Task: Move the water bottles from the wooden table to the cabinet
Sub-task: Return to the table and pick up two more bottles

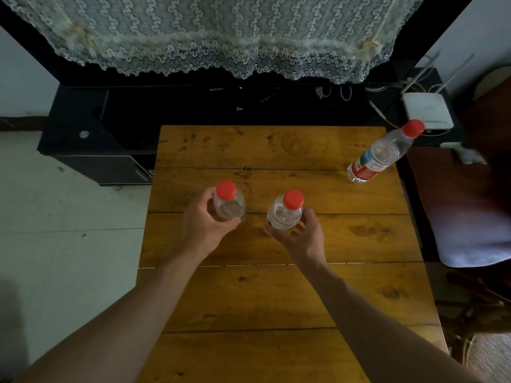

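observed: three clear water bottles with red caps stand on the wooden table (276,294). the left hand (203,217) has fingers and thumb curled round the left bottle (228,203) at its upper body, just below the cap. the right hand (300,232) wraps the middle bottle (284,212) from the near right side, fingers curled onto its shoulder. whether either bottle has left the table surface cannot be told from this overhead view. the third bottle (383,152) stands ungripped at the far right edge of the table, well apart from both hands.

destination: the black cabinet (91,128) sits beyond the far edge of the table, under a lace cloth (221,37). small loose items and cables lie on its top, and a white router (427,110) stands at its far right end.

assessment: the step in hand appears to be the pick-up of two bottles at once.

risks:
- both grips are high on thin, smooth plastic; a squeeze may deform the wall and let a bottle slip on lifting.
- the third bottle is close to the table edge; a jolt to the table or a brushing forearm could topple it off the right side.
- a bottle set down on the cables or small items may stand unevenly and fall.
- the hanging lace edge could catch a cap on the reach across.
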Motion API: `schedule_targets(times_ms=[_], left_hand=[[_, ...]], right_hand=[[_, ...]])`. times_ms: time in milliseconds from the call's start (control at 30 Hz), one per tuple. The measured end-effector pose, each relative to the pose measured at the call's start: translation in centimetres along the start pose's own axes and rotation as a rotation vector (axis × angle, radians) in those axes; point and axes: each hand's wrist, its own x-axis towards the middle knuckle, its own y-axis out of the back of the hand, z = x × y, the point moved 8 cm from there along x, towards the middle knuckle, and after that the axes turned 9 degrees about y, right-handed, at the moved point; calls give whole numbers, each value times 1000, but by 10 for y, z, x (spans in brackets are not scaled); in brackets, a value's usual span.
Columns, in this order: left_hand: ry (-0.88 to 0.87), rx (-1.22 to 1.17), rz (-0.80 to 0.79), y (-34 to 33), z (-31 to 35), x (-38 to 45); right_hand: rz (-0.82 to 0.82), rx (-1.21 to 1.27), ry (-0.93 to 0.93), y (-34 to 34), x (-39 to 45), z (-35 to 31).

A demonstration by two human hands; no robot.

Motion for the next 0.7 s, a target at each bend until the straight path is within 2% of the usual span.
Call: schedule_targets(times_ms=[333,467,700], left_hand=[[37,-120,-27,-13,-16,4],[37,-132,-61,-7,-11,0],[48,-170,-98,21,5,-16]], right_hand=[[16,-85,124,6,7,-4],[39,-102,170,15,5,-17],[-20,-118,192,36,0,-43]])
